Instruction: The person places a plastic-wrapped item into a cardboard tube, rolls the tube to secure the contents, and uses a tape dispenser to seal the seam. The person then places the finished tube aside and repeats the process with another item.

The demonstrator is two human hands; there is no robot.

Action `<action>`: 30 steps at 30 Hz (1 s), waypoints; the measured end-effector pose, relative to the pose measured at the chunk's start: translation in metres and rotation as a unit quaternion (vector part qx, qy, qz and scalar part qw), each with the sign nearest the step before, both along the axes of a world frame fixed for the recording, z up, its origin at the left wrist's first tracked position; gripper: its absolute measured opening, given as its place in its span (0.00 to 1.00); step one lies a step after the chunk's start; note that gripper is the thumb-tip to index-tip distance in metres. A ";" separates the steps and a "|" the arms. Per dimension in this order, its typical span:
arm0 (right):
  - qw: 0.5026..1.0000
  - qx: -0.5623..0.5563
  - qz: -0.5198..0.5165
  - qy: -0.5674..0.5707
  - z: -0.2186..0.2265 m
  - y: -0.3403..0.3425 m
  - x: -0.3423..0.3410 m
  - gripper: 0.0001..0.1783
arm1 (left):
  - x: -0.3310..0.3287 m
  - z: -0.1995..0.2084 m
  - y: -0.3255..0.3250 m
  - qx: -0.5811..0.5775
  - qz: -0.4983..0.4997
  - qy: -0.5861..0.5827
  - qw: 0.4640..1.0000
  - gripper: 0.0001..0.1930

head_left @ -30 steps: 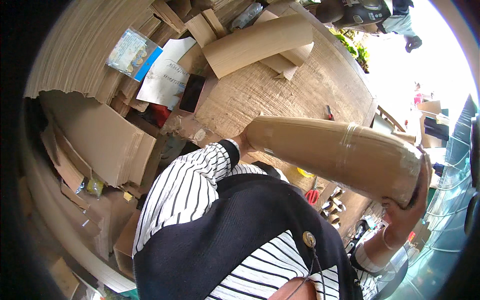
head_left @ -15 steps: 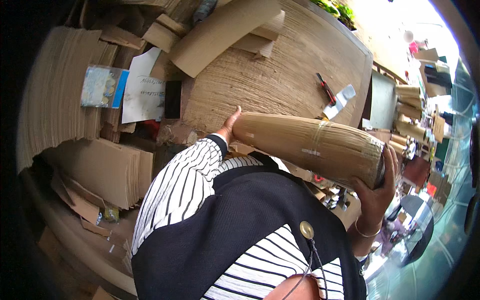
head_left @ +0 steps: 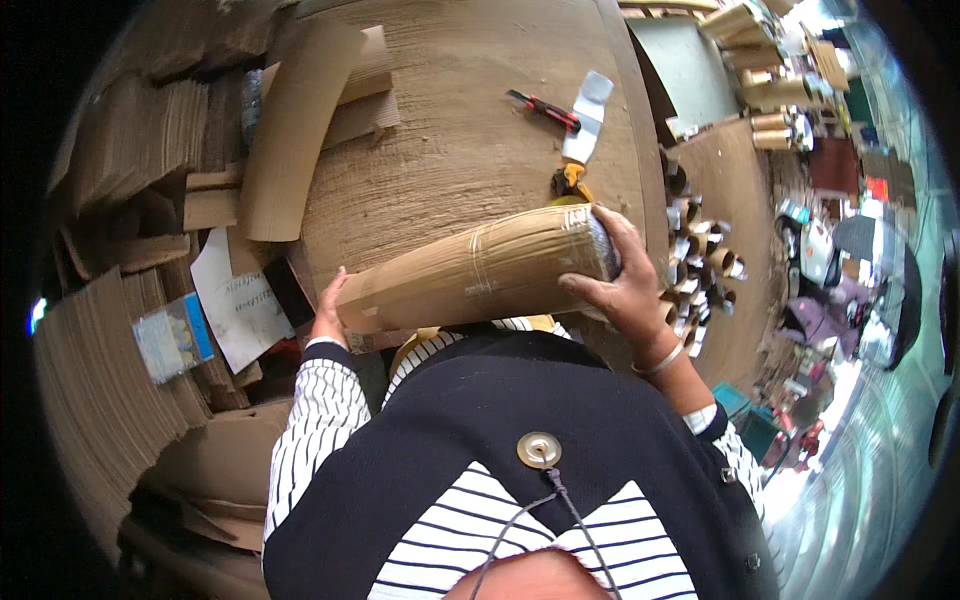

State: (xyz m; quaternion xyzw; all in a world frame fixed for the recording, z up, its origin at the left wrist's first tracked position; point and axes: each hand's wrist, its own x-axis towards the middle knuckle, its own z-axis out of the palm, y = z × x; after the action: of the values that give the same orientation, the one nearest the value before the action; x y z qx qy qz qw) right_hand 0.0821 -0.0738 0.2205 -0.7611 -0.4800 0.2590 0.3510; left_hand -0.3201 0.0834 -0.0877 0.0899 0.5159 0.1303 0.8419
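Note:
A long roll wrapped in brown corrugated cardboard [head_left: 470, 270] lies crosswise in front of my chest, over the near edge of the wooden table [head_left: 440, 140]. Clear tape bands it, and clear plastic shows at its right end. My left hand [head_left: 331, 303] holds the left end, thumb up along it. At the right end, my right hand [head_left: 625, 280] grips with the thumb in front and the fingers curled over the end. Beyond the roll are a yellow tape dispenser [head_left: 572, 182], a white strip [head_left: 590, 112] and a red and black utility knife [head_left: 545, 110].
A curved cardboard sheet [head_left: 295, 130] lies on the table's left. Stacks of cardboard [head_left: 110, 350] fill the left side, with a written paper [head_left: 235, 305] and a dark flat rectangle [head_left: 290, 290] beside them. Several cardboard tubes [head_left: 700, 250] stand on the floor at right.
My view has turned to the right, so the table and its tools appear further left. The roll stays between both hands, and its right end now tilts upward in the picture.

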 end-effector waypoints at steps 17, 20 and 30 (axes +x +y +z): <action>0.816 0.050 -0.339 0.466 -0.230 -0.162 0.013 0.38 | 0.133 0.038 0.080 0.152 -0.305 0.281 0.897 0.22; 0.789 0.044 -0.374 0.485 -0.264 -0.182 0.014 0.42 | 0.149 0.029 0.086 0.228 -0.399 0.301 0.836 0.22; 0.609 0.194 -0.565 0.522 -0.315 -0.221 0.039 0.23 | 0.262 0.084 -0.025 0.744 -0.565 0.156 0.320 0.43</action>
State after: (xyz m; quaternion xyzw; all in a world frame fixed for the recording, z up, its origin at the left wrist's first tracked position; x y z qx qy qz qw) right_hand 0.1209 -0.2946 -0.0944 -0.5313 0.2703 0.2633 0.7585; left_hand -0.0586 0.0584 -0.0034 0.9672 0.1484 -0.0645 0.1959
